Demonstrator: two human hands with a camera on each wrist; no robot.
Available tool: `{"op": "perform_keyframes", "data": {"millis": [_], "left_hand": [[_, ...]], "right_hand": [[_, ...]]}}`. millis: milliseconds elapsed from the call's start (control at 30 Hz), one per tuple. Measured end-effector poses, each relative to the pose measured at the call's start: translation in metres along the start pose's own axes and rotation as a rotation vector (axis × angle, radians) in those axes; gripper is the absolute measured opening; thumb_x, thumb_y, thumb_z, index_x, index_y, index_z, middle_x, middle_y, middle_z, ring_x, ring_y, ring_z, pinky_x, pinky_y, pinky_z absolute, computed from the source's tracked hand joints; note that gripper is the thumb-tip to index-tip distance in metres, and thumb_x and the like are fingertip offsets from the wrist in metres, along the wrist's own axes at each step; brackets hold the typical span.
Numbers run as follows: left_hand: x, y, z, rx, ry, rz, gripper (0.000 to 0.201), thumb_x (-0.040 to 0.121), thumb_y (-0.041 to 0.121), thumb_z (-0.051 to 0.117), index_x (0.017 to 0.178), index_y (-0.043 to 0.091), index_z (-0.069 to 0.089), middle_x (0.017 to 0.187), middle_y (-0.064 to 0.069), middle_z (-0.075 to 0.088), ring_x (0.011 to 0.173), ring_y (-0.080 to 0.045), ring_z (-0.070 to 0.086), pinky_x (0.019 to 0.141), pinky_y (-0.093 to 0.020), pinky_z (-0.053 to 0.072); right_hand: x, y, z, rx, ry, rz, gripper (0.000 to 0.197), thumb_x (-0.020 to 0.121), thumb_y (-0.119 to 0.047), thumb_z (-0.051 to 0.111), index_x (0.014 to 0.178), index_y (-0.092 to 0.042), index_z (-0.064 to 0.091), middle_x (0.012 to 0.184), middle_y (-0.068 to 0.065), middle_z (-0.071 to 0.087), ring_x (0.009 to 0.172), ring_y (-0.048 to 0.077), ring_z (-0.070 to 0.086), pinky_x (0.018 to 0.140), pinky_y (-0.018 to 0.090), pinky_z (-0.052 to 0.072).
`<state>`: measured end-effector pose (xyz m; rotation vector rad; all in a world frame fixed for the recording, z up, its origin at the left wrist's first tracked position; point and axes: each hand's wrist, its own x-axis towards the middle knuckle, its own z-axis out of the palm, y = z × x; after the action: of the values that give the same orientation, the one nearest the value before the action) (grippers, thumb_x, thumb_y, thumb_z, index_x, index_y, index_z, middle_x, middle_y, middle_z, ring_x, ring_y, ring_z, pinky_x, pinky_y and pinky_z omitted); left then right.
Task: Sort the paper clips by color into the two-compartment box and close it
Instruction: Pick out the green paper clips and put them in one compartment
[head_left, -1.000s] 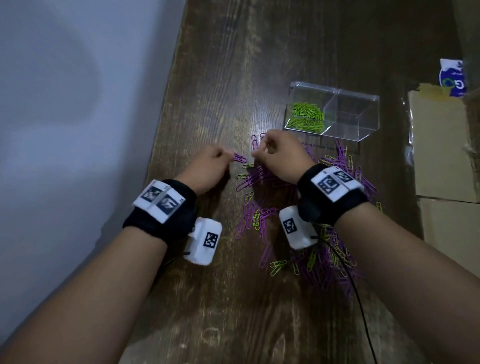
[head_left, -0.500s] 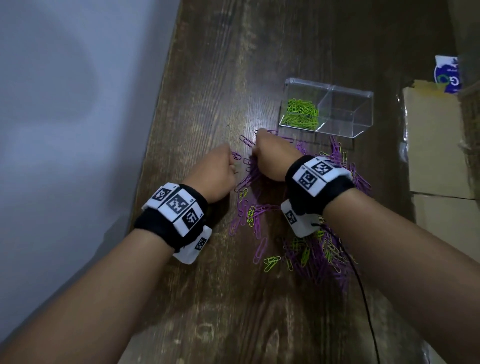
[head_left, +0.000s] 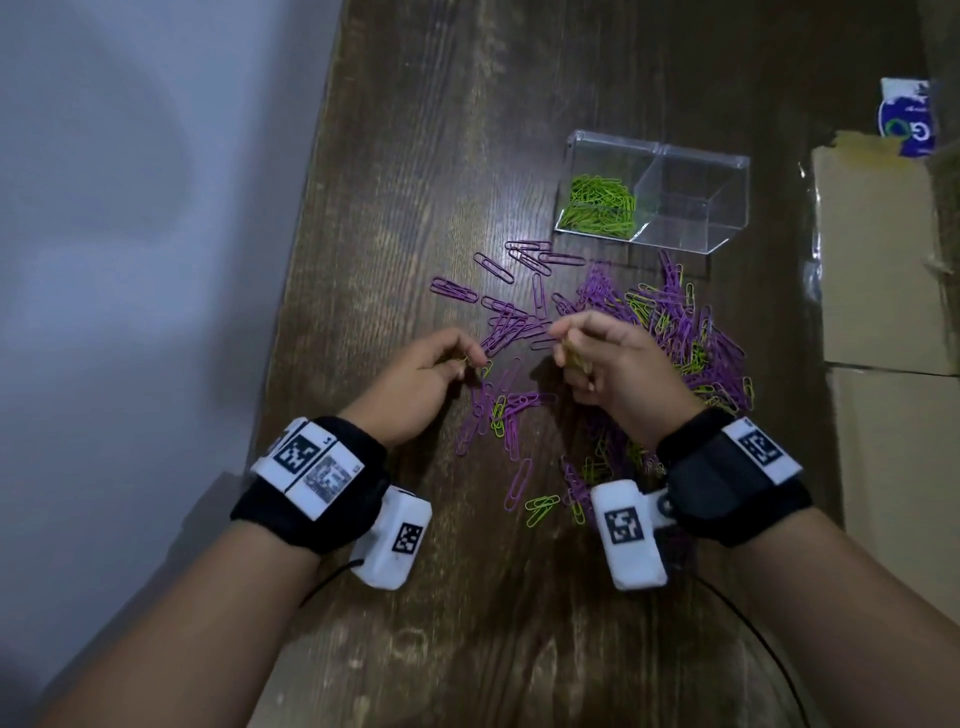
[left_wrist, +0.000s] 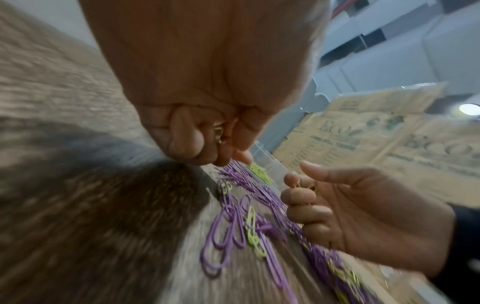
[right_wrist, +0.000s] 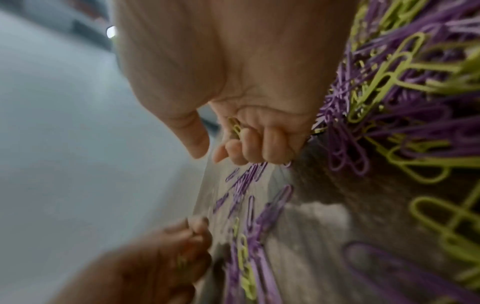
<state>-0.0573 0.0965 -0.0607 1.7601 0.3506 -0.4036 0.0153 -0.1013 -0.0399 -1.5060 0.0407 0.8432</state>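
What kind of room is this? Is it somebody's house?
Hard to say for sure. It looks like a storeroom or home work corner: a dark wooden table pushed against a plain wall, with taped cardboard boxes stacked beside it. No furniture or windows show to settle it.

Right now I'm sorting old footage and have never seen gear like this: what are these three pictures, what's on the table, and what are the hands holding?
No machine: a person wears three cameras, one on the head and one in a white housing on each wrist. The head view looks down at both hands; each wrist view looks along its own fingers. On the wooden table lies a loose heap of purple and green paper clips. The clear two-compartment box stands open, green clips in its left compartment, the other empty. The left hand and the right hand each hold green clips in curled fingers, seen best in the wrist views.
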Motion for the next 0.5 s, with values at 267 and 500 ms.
{"op": "perform_keyframes", "data": {"millis": [267,500], "left_hand": [[-0.021,-0.003,0.018,0.631,0.06,0.167,0.024,0.079,0.032,0.067,0.098,0.033,0.052,0.089,0.015,0.061,0.084,-0.012,0.06,0.075,-0.033,0.049],[-0.024,-0.011,0.006,0.521,0.157,0.098,0.017,0.08,0.021,0.067,0.093,0.028,0.059,0.089,0.008,0.066,0.086,-0.012,0.063,0.08,-0.037,0.053]], "right_hand": [[-0.011,0.029,0.013,-1.038,-0.002,-0.362,0.009,0.082,-0.031,0.067,0.086,-0.027,0.06,0.08,-0.008,0.064,0.076,0.015,0.059,0.068,0.034,0.049],[-0.006,0.019,-0.015,-1.154,0.233,-0.3,0.002,0.083,-0.024,0.066,0.086,-0.024,0.065,0.077,-0.009,0.059,0.082,0.024,0.061,0.068,0.035,0.049]]}}
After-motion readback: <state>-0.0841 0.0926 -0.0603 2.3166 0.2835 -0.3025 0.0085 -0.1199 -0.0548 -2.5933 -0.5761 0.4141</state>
